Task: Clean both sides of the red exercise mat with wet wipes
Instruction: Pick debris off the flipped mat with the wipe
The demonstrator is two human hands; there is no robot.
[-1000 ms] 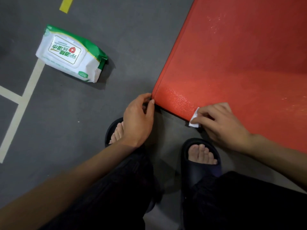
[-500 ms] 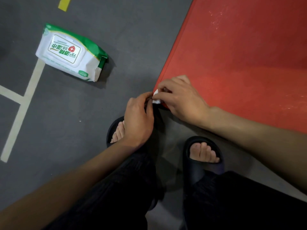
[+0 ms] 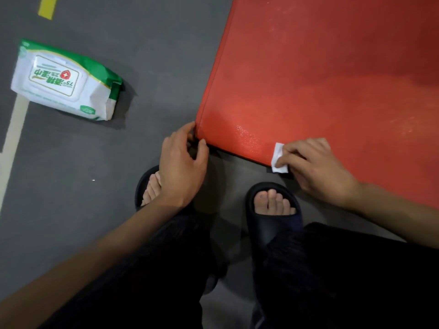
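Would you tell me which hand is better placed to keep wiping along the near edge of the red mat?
The right hand. It already pinches the folded wet wipe against the red mat at its near edge. The left hand holds no wipe; it grips the mat's corner, probably steadying it.

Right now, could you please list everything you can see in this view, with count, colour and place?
Exercise mat: one, red, flat on the floor, filling the upper right; wet sheen near its front corner.
Wet wipe: one, white, folded, on the mat's front edge.
Wipes pack: one, white and green, on the floor at the upper left, lid closed.
Floor: grey, with a cream line at left and a yellow mark at the top.
Slippers: two, black, on the feet below the mat's corner.
Trousers: black, at the bottom.
Left hand: grips the mat's corner.
Right hand: pinches the wipe against the mat's edge.
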